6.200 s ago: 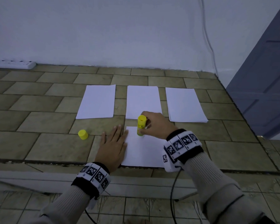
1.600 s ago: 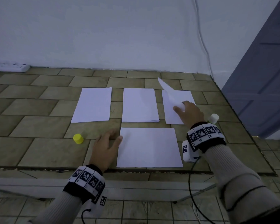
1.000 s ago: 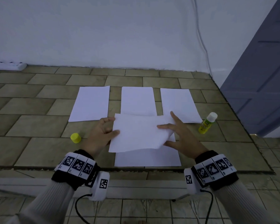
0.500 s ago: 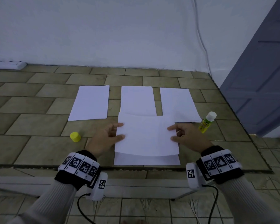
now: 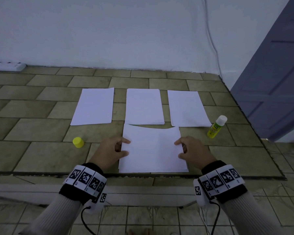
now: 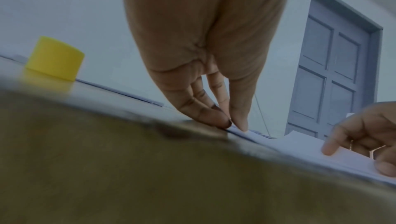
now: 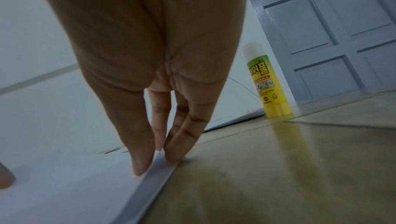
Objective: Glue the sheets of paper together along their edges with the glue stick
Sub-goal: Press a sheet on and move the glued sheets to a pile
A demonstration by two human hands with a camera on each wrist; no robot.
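A white top sheet lies over a bottom sheet near the front edge of the tiled table; only a thin strip of the bottom sheet shows. My left hand pinches the top sheet's left edge, thumb against fingers. My right hand pinches its right edge. The sheet's far edge bows slightly. The yellow glue stick stands upright and uncapped to the right, apart from both hands. Its yellow cap sits left of my left hand.
Three piles of white paper lie in a row behind: left, middle, right. A white power strip lies by the wall at far left. A grey door stands right of the table.
The right hand set the glue stick down at right and took a sheet from the right pile. Both hands have lowered that sheet towards me onto the bottom sheet.
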